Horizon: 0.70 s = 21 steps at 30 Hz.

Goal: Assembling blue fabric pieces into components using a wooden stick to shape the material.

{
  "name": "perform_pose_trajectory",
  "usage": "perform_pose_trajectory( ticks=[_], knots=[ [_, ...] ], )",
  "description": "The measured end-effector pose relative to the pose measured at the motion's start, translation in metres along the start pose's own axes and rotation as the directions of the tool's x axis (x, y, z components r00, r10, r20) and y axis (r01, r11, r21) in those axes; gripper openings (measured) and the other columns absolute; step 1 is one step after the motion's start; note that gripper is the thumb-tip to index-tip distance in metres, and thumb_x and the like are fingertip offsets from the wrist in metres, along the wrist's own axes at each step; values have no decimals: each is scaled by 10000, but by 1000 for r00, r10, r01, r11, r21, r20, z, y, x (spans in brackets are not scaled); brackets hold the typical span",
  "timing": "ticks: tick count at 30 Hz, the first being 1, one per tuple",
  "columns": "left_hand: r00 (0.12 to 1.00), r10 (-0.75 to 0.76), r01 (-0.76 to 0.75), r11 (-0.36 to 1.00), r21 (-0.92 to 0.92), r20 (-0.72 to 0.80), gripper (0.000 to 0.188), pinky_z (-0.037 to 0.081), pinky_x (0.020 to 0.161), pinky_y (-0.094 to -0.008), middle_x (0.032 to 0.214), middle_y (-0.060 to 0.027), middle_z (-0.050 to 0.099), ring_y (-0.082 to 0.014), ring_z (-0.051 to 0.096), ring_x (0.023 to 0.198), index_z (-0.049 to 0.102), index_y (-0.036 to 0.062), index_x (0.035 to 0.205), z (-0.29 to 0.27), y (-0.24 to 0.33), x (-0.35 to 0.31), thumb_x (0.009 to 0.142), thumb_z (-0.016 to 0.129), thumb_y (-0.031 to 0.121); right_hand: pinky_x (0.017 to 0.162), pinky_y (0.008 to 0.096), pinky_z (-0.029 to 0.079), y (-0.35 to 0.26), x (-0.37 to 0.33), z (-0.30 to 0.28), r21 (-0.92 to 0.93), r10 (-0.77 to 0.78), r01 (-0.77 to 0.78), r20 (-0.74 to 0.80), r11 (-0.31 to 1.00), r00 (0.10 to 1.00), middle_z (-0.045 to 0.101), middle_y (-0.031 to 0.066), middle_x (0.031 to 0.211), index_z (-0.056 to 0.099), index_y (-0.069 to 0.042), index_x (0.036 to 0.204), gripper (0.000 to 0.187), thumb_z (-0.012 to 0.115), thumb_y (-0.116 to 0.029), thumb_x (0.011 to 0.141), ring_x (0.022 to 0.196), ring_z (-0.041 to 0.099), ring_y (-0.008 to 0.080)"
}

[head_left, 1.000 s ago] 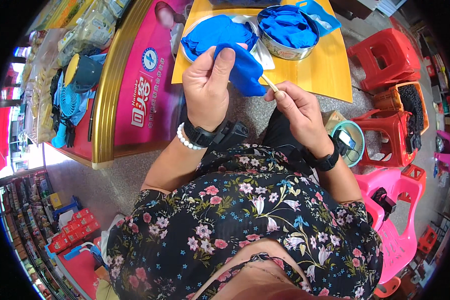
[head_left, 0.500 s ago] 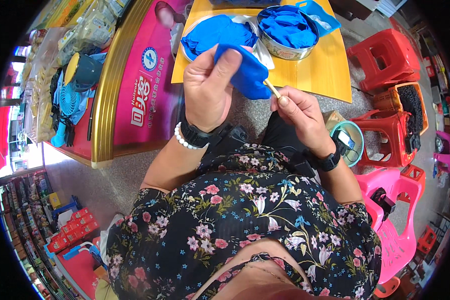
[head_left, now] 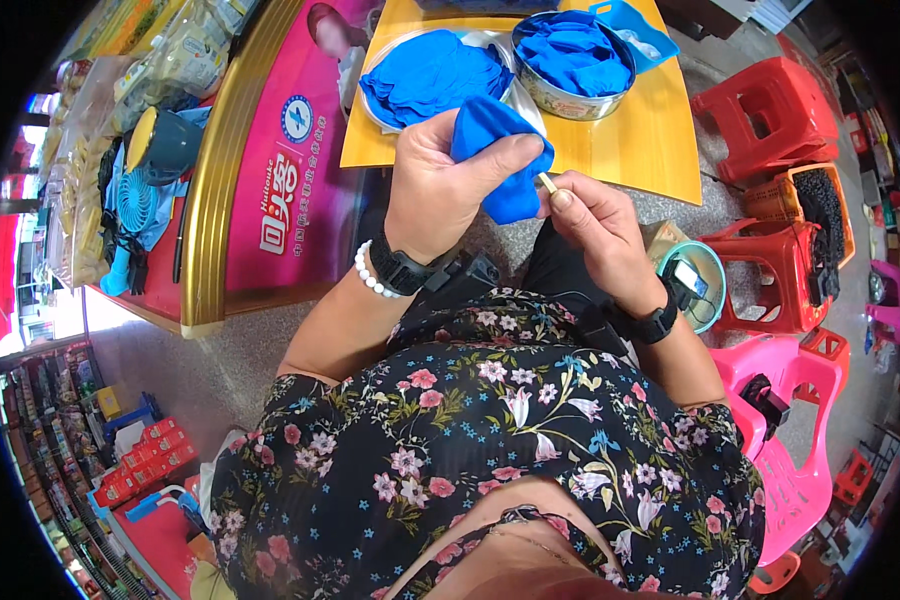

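Observation:
A small blue cloth piece [head_left: 515, 198] hangs folded in my left hand [head_left: 432, 195], its thumb pressed on it from the front. With thumb and fingertips my right hand [head_left: 598, 228] pinches a pale, thin stick [head_left: 547, 183], whose far end meets the cloth's right edge; whether it goes inside I cannot tell. Just beyond my hands, flat blue cloth pieces [head_left: 435, 78] lie heaped on a white plate [head_left: 378, 112]. Beside them a round tin [head_left: 575, 106] holds more blue cloth [head_left: 575, 55].
Plate and tin stand on a yellow tabletop [head_left: 660, 155], with a blue plastic basket [head_left: 658, 48] at its far right. A pink, gold-edged counter [head_left: 260, 200] runs along my left. Red stools [head_left: 770, 110], a pink chair [head_left: 795, 480] and a teal bucket [head_left: 705, 318] stand at right.
My left hand has turned and shifted slightly right and nearer, folding the cloth over toward the stick. The right hand stays almost in place, and less of the stick shows.

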<state>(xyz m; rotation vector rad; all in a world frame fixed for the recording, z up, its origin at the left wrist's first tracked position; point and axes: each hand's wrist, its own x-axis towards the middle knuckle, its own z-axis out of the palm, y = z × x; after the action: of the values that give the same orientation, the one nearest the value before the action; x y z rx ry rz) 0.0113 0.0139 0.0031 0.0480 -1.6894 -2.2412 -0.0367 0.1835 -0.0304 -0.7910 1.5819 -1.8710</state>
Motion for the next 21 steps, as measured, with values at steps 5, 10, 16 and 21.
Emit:
perform_pose_trajectory(
  ticks=[5,10,16,21],
  knots=[
    [1000,27,-28,992,123,12,80,479,581,-204,743,-7,653,-47,581,648,664,21,822,1,1,3,787,705,81,556,213,355,9,-1,5,-28,-18,16,-48,999,999,513,-20,685,592,-10,890,244,485,-220,951,609,428,54],
    [999,23,-25,995,96,30,67,465,610,-204,765,-8,640,-51,576,685,661,12,799,-7,4,7,780,699,63,556,234,378,7,3,3,-208,-73,61,-49,976,996,535,14,665,598,-3,882,232,495,-202,942,602,458,76],
    [958,151,-241,886,396,245,36,383,663,-198,730,-14,539,-89,514,725,659,7,759,-20,19,16,747,675,-23,550,254,390,2,0,-4,-349,-110,107,12,931,994,528,46,633,599,-3,862,221,499,-188,929,573,471,102],
    [951,172,-263,885,385,255,181,441,714,-210,839,-19,572,-94,557,792,653,23,895,-12,18,12,732,728,43,519,234,359,5,-4,-3,-351,-99,88,-15,932,995,500,17,619,601,-13,852,236,494,-205,938,553,438,81]
  ],
)
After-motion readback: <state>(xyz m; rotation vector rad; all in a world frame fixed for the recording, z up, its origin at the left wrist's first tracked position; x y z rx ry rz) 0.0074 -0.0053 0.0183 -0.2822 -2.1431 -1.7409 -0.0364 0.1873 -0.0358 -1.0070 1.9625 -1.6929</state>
